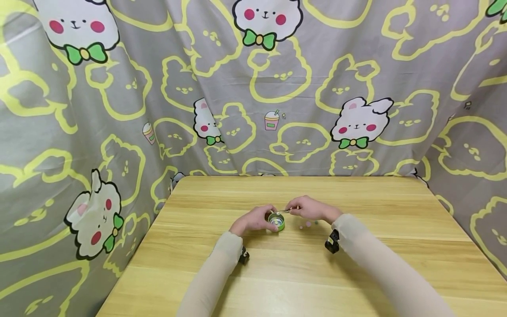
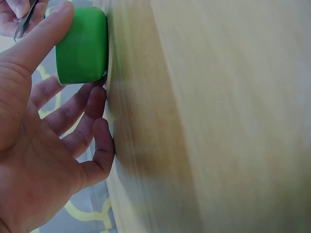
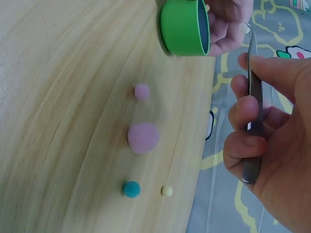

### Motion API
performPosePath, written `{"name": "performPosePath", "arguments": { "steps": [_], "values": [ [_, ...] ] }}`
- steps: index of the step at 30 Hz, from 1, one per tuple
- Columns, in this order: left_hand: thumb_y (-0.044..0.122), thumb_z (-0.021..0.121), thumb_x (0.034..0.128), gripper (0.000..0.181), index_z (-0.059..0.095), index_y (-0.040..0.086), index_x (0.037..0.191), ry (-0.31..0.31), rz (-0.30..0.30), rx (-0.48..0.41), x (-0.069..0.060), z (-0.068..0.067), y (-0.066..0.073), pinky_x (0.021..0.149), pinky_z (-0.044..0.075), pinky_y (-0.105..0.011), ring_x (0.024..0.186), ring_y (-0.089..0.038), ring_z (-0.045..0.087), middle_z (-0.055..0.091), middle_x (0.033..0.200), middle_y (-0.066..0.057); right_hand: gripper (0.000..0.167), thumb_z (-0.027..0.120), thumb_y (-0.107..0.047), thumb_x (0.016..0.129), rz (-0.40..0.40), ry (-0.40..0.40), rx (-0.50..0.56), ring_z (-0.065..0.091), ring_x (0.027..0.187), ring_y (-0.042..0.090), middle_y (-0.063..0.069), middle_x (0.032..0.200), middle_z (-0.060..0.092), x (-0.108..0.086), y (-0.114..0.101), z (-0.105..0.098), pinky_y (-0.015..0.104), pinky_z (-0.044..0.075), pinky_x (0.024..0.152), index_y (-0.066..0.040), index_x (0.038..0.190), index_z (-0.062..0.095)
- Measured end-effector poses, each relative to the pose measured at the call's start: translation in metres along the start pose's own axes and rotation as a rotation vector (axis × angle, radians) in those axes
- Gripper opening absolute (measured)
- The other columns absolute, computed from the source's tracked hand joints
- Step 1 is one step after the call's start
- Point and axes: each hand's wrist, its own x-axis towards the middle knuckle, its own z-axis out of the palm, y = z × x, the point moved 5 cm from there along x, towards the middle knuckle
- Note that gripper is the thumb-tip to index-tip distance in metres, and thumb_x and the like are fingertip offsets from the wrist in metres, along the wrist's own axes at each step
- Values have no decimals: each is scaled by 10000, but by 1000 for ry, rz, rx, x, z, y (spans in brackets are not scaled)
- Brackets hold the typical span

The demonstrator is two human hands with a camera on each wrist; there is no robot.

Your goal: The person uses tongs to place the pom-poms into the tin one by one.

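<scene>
A small round green container (image 1: 281,227) stands on the wooden table, its mouth upward and its inside silvery. My left hand (image 1: 256,219) holds it by the side, the thumb on the near wall and fingers around the far side, as the left wrist view also shows on the green wall (image 2: 81,46). In my right hand (image 1: 310,208) are metal tweezers (image 3: 255,92), pinched between thumb and fingers. Their tips, with a small whitish ball (image 3: 246,28), are over or beside the container's rim; exactly which cannot be told.
Several fuzzy balls lie on the table to the right of the container: a small pink ball (image 3: 141,91), a larger pink ball (image 3: 143,138), a teal ball (image 3: 131,189) and a pale yellow ball (image 3: 167,191). A patterned grey curtain (image 1: 237,145) hangs behind the table (image 1: 190,273).
</scene>
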Motion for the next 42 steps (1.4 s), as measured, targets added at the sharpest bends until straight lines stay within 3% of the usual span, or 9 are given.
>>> {"name": "performPosePath", "arguments": {
  "steps": [13, 29, 42],
  "values": [
    [317, 805, 759, 447, 553, 195, 1108, 3, 19, 7, 0, 0, 0, 798, 432, -279, 879, -103, 556, 607, 968, 41, 207, 539, -99, 956, 14, -31, 1, 572, 902, 122, 27, 1056, 650, 3, -3, 6, 323, 460, 778, -61, 1111, 669],
    [327, 810, 750, 467, 547, 196, 1112, 5, 18, 8, 2, 0, -2, 812, 429, -281, 881, -97, 560, 607, 959, 57, 198, 548, -119, 952, 21, 6, -33, 574, 872, 110, 18, 1039, 657, 0, 1, 2, 319, 461, 757, -69, 1102, 667],
    [317, 805, 759, 481, 550, 174, 1141, 3, 0, 2, 0, 2, -2, 806, 428, -287, 876, -99, 551, 604, 960, 52, 169, 556, -110, 951, 31, 43, -16, 573, 873, 123, 38, 1030, 655, -19, 11, -12, 325, 457, 749, -72, 1065, 675]
  ]
}}
